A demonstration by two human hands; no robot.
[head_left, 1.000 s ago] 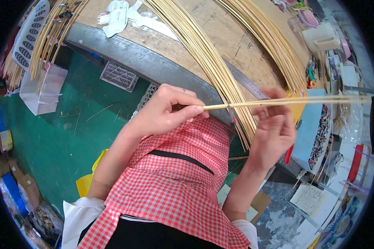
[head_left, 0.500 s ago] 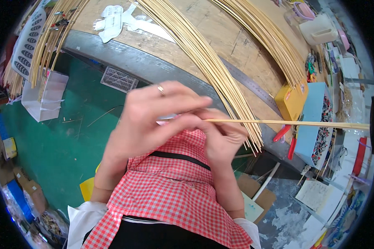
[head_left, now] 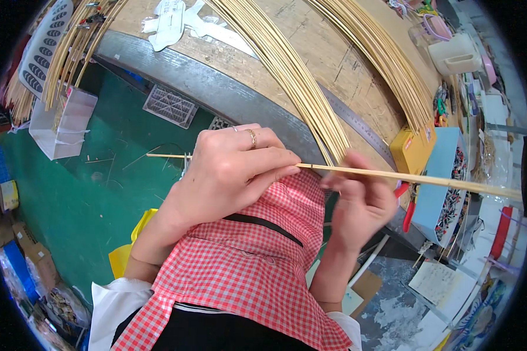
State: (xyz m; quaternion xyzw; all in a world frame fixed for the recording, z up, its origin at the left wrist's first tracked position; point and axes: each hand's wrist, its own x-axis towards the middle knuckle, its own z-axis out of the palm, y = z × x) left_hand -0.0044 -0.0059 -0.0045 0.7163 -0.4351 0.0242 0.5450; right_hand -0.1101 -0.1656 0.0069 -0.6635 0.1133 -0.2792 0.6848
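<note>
A long, thin bamboo strip runs across in front of me, its left end showing beyond my left hand. That hand is closed, thumb and fingertips pinching the strip just left of a dark mark. A small silvery thing peeks out behind the hand; its kind cannot be made out. Farther right, the curled fingers of my right hand are around the strip's level, index finger above and thumb below. They are blurred, so whether they grip it is unclear.
Two bundles of bamboo strips lie on the wooden workbench beside a metal ruler. At right are a yellow box, red-handled pliers and a blue bin of small pieces. A white bin stands left.
My right hand has moved right along the strip, away from my left hand. The left hand has shifted slightly, and the strip's left end now shows behind it.
</note>
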